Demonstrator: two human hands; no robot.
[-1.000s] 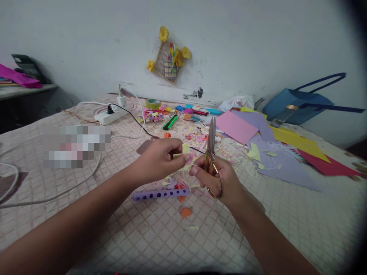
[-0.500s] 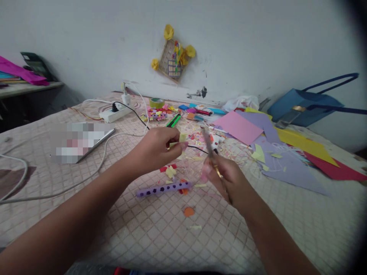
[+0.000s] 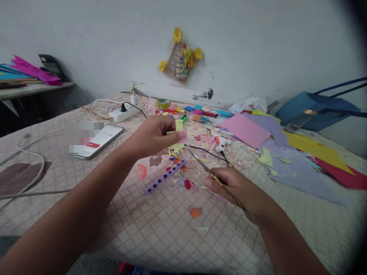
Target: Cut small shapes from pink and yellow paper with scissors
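My left hand (image 3: 156, 134) pinches a small piece of pale yellow paper (image 3: 179, 125) between thumb and fingers, above the bed-like quilted surface. In my right hand (image 3: 236, 186) is a pair of scissors (image 3: 200, 162), its blades pointing up and left with the tips close to the paper. Whether the tips touch it I cannot tell. Below my left hand lies a purple paper roll (image 3: 166, 177) with dark dots. Small cut-outs surround it, among them a red one (image 3: 187, 184) and an orange disc (image 3: 195, 212).
A white glue gun (image 3: 222, 144) with a black cord lies beyond my right hand, among paper scraps. Coloured sheets (image 3: 246, 130) and a blue bag (image 3: 315, 109) are at right. On the left are a phone (image 3: 100, 141), a power strip (image 3: 123, 114) and loose cables.
The scissors have swung from nearly upright to slanting left, toward the yellow paper. My left hand has raised the paper into clearer sight. The purple roll now lies at a steeper slant.
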